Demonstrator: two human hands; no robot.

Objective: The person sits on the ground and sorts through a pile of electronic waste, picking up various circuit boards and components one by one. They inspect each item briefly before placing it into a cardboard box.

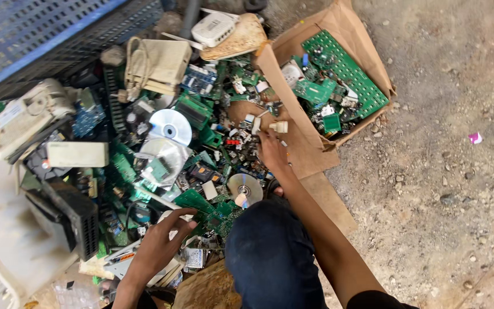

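Right hand [271, 150] is pinched on a small beige connector [279, 126] beside the cardboard box [338, 26]; left hand [158, 246] is curled over a white cylindrical part [170, 216].

Outdoor e-waste sorting spot, probably a scrap yard, bare gravelly ground [441, 189], heap of green circuit boards [201, 206], loose discs [170, 126], broken beige device casings [27, 117], torn cardboard box [367, 51] filled with more boards, blue plastic crate [47, 28] at the edge

head cam | looks steeply down | close over scrap pile [190, 149] | single view
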